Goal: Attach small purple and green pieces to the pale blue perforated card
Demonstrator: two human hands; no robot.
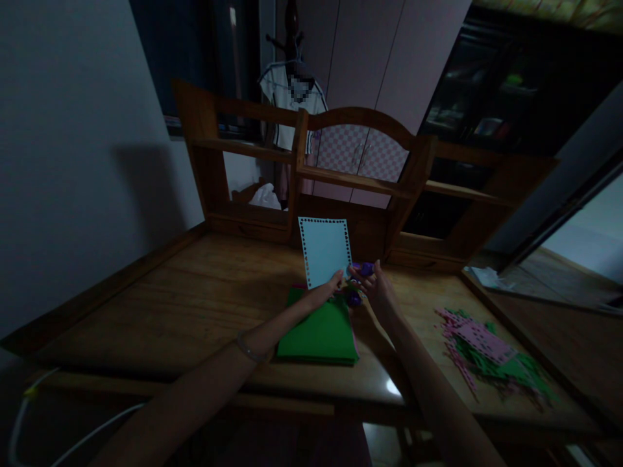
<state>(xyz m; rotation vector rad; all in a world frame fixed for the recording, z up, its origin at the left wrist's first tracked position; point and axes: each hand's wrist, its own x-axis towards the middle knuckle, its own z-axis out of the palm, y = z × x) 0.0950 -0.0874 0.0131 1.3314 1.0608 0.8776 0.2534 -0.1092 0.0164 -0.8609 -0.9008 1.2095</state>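
Observation:
My left hand (324, 292) holds a light blue paper sheet (324, 250) upright by its lower edge; the sheet has a punched border of small holes. My right hand (376, 285) grips a purple craft punch (363, 269) against the sheet's lower right corner. Both hands hover over a stack of green sheets (321, 331) lying flat on the wooden desk (195, 292); a pink sheet edge shows under the green.
Pink and green punched strips and scraps (487, 350) lie on the desk's right side. A wooden hutch with shelves (360, 181) stands at the back. A white cable (29, 415) hangs at the lower left. A wall is on the left.

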